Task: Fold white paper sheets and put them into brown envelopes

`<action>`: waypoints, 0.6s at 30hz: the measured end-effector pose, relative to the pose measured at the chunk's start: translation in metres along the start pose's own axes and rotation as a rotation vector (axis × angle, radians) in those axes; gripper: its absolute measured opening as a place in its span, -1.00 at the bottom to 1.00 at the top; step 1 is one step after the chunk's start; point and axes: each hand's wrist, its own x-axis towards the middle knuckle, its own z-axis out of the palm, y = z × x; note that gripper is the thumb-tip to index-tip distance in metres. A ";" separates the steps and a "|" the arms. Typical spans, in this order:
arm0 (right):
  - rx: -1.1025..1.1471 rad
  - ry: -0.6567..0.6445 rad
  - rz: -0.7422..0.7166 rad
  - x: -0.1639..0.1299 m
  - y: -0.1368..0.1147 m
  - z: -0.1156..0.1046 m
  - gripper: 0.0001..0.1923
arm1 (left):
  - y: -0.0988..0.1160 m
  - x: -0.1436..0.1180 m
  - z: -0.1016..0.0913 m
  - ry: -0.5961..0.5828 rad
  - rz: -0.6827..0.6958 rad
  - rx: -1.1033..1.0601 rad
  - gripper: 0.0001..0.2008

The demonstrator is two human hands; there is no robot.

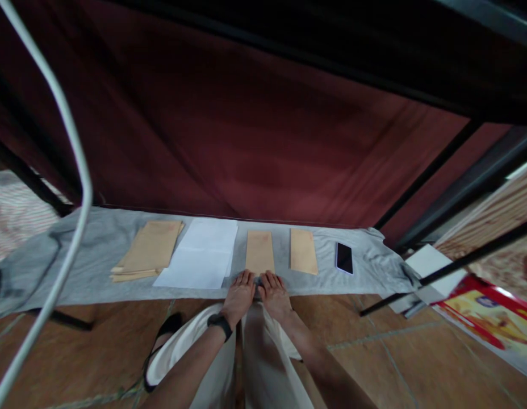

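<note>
- Here, my left hand [239, 293] and right hand [274, 293] lie flat, fingers spread, holding nothing, side by side at the near edge of the grey cloth [97, 255].
- The brown envelope [260, 251] lies just beyond the fingertips, its near end touching them.
- I'd press evenly with both palms, keeping it square to that edge.

Tan envelopes [260, 251], white paper [203, 253], grey cloth [97, 255] — maroon curtain [229, 130], black phone [344, 257]
</note>
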 end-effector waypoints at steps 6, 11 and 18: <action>0.012 0.014 0.000 0.004 -0.005 0.014 -0.53 | 0.007 -0.007 0.004 0.033 0.021 0.086 -0.47; 0.011 0.049 -0.027 -0.005 0.012 0.016 -0.47 | 0.003 -0.007 0.011 0.053 -0.014 0.043 -0.54; 0.002 0.089 -0.012 -0.010 0.034 0.014 -0.46 | 0.004 0.010 0.002 0.100 -0.157 -0.166 -0.65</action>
